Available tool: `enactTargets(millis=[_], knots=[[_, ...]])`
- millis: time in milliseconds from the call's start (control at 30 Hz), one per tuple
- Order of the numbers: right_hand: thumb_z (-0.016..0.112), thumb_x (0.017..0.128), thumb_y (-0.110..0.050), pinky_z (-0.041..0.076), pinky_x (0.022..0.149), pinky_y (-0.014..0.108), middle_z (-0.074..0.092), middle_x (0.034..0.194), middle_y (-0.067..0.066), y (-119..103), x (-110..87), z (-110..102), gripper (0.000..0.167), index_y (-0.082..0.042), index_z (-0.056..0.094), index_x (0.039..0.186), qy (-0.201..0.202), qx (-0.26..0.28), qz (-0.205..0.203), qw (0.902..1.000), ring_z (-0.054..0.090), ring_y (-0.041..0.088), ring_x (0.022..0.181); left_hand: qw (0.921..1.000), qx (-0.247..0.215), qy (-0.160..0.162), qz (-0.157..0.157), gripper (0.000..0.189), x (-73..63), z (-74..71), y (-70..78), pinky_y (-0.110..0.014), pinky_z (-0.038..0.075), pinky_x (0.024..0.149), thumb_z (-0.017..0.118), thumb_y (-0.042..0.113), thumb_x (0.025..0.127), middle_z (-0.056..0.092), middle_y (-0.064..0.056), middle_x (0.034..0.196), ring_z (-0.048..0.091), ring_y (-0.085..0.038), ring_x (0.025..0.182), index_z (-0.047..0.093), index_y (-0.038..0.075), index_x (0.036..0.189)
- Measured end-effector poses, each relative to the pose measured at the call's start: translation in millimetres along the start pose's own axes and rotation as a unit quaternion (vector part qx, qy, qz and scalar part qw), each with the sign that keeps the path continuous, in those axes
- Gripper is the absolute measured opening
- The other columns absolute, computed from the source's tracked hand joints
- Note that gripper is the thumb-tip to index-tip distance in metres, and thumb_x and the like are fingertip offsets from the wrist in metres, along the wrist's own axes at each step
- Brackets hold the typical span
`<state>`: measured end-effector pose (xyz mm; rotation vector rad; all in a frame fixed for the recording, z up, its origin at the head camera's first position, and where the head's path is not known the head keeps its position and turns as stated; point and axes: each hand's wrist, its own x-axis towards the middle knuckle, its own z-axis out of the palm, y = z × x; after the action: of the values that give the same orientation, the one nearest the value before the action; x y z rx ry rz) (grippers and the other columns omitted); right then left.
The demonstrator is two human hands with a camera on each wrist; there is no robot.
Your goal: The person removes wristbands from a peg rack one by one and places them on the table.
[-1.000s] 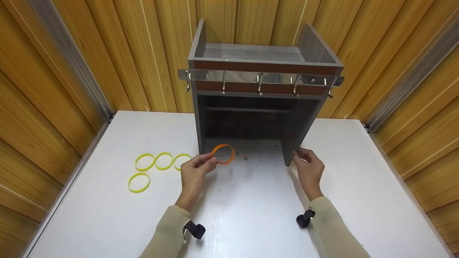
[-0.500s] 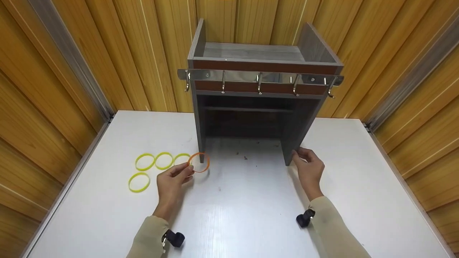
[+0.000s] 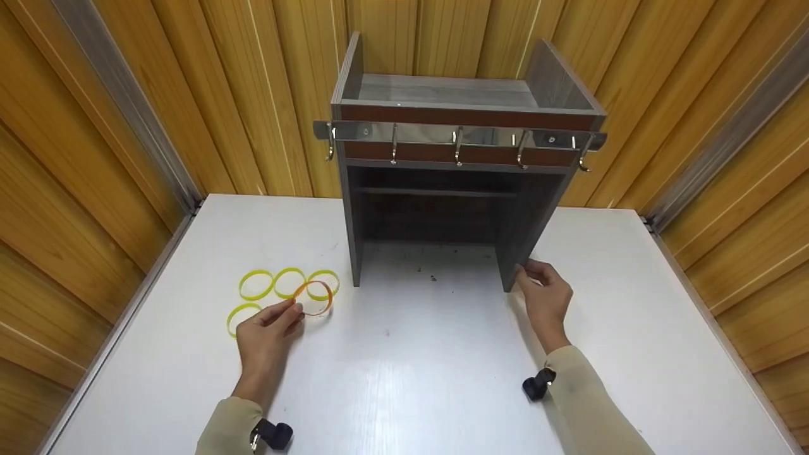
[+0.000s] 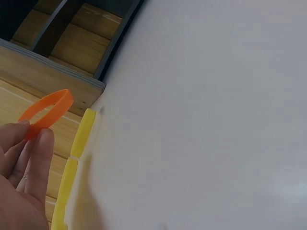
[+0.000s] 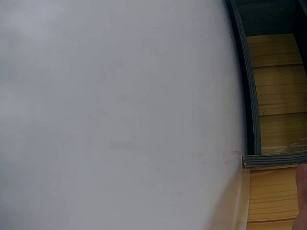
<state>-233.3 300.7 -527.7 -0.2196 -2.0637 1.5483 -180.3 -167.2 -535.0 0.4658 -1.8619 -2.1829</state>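
Observation:
An orange ring (image 3: 330, 298), a thin flat band, is pinched between the thumb and fingers of my left hand (image 3: 264, 338). It is held over the table near the yellow rings (image 3: 255, 299) and overlaps one of them in the head view. The orange ring (image 4: 58, 110) also shows in the left wrist view, apart from the yellow ones. My right hand (image 3: 546, 300) touches the lower front of the grey shelf unit's right side panel (image 3: 510, 278) from outside. In the right wrist view only part of a finger (image 5: 301, 191) shows beside that panel.
A metal strip with several hooks (image 3: 458, 145) runs across the front of the grey shelf unit (image 3: 442, 91). The unit stands on a white table (image 3: 411, 379). Wood-patterned walls (image 3: 265, 95) close in the back and both sides.
My left hand has carried the orange ring leftward and slightly toward me, from in front of the shelf unit to the yellow rings. My right hand and the unit have stayed put.

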Motion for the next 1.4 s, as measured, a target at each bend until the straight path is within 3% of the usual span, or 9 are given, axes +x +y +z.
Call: enactTargets(millis=[200,500,767,1133,1400], knots=[[0.079,0.095,-0.008,0.056,0.07,0.013,0.076,0.104,0.012,1,1.1,0,0.015,0.0,0.077,0.107,0.005,-0.014,-0.004,0.9999,0.071,0.01,0.092,0.9995,0.027,0.018,-0.003,0.038,-0.6,-17.1,-1.3,-0.033,0.065,0.085,0.083,0.002,0.092,0.079,-0.012,0.099,0.079,-0.017,0.086,0.071,-0.015,0.123],[0.079,0.095,-0.006,0.057,0.069,0.013,0.076,0.104,0.014,1,2.6,1,0.015,0.003,0.077,0.107,0.012,-0.005,0.018,0.9998,0.071,0.008,0.089,0.9988,0.029,0.035,-0.019,0.041,-0.8,-29.9,-3.1,-0.028,0.065,0.084,0.083,0.005,0.093,0.079,-0.011,0.098,0.079,-0.016,0.084,0.069,-0.014,0.127],[0.077,0.096,-0.005,0.055,0.068,0.012,0.075,0.109,0.018,0,1.6,1,0.017,0.005,0.076,0.11,0.01,-0.012,0.035,0.9993,0.07,0.01,0.091,0.9962,0.049,0.064,-0.032,0.036,0.1,-34.4,-6.3,-0.026,0.065,0.077,0.083,0.003,0.092,0.079,-0.014,0.097,0.079,-0.017,0.08,0.071,-0.014,0.122],[0.079,0.096,-0.007,0.059,0.073,0.015,0.076,0.107,0.012,3,0.2,0,0.017,0.002,0.076,0.11,0.002,-0.014,0.007,0.9999,0.071,0.01,0.092,0.9947,0.063,0.069,-0.042,0.033,-0.9,-39.1,-8.6,-0.028,0.065,0.08,0.08,0.0,0.094,0.077,-0.016,0.099,0.079,-0.016,0.081,0.07,-0.015,0.121],[0.079,0.095,-0.007,0.057,0.073,0.014,0.075,0.106,0.013,1,0.5,1,0.017,0.002,0.076,0.109,0.002,-0.008,0.021,0.9997,0.071,0.011,0.093,0.9938,0.073,0.068,-0.05,0.032,-1.9,-42.8,-5.7,-0.027,0.065,0.08,0.08,0.003,0.095,0.077,-0.013,0.096,0.079,-0.016,0.082,0.07,-0.014,0.12]])
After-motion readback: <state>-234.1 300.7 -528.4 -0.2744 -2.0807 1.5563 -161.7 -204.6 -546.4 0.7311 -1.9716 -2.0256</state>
